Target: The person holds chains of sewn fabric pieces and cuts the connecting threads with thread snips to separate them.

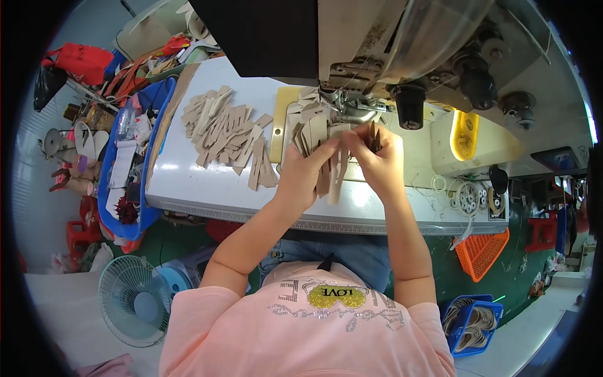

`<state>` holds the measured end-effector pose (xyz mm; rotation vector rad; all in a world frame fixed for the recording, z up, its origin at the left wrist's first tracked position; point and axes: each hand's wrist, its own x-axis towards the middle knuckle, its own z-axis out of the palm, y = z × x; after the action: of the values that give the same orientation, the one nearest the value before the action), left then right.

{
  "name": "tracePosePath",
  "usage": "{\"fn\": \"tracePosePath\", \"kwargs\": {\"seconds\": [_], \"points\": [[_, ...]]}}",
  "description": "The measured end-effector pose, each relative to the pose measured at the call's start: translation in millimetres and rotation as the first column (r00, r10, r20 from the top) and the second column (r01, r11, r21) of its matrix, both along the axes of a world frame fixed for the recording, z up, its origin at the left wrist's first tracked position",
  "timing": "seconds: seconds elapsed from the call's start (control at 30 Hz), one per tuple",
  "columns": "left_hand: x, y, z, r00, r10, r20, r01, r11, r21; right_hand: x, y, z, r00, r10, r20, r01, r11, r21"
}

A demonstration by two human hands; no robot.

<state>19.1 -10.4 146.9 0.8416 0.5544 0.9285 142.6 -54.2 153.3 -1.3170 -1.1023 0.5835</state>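
Gripping several tan strips [318,135], the left hand [303,171] is curled nearly closed, thumb laid across them and the other fingers mostly hidden. The right hand [381,160] is bent nearly closed too, its thumb at the side of a pale strip [337,179] that hangs toward the worktop's near edge; a slim dark piece [375,137] is caught among its fingers, and I cannot tell what it is. Both hands sit close together above the worktop [182,191], between its near edge and the sewing machine [361,107], with the strips just in front of the machine's metal parts

A loose pile [229,132] of similar pieces lies between the worktop's left edge and a yellow plate [284,116], some pieces overlapping, a few set apart at the near side. A ruler strip [352,225] runs along the near edge. Toward the right edge are a spoked wheel [468,198] and some loose thread [422,182], with a yellow dish [465,135] farther back

Beside the left edge stands a blue tray [107,207] of mixed items. Below the near right corner is an orange basket [482,253]; a fan [134,301] stands on the floor below the near left corner
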Motion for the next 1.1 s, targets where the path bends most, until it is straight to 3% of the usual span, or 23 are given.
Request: {"fn": "tracePosePath", "kwargs": {"seconds": [0.17,0.3,0.5,0.63,0.93,1.1], "points": [[5.3,18.4,8.2,1.000,-0.002,-0.016,0.001,0.998,-0.064,3.1,7.0,-1.0,0.911,-0.218,0.350,0.140,0.962,0.233],[6.6,23.6,11.8,0.999,-0.046,0.027,0.049,0.995,-0.086,13.9,10.0,-9.9,0.861,-0.175,0.477,0.053,0.965,0.258],[5.7,25.4,5.4,0.998,-0.064,0.021,0.065,0.996,-0.059,12.8,4.1,0.4,0.832,-0.114,0.544,0.094,0.994,0.063],[7.9,25.0,6.2,0.996,-0.054,0.072,0.060,0.995,-0.085,13.5,6.6,0.9,0.818,-0.131,0.560,0.088,0.991,0.103],[11.4,13.2,12.4,0.993,0.110,-0.032,-0.113,0.990,-0.087,13.4,6.2,3.6,0.837,-0.113,0.535,0.082,0.993,0.082],[-1.0,5.6,1.7,0.998,0.012,-0.067,-0.014,1.000,-0.018,14.7,6.9,1.7,0.839,-0.107,0.533,0.070,0.993,0.090]]}}
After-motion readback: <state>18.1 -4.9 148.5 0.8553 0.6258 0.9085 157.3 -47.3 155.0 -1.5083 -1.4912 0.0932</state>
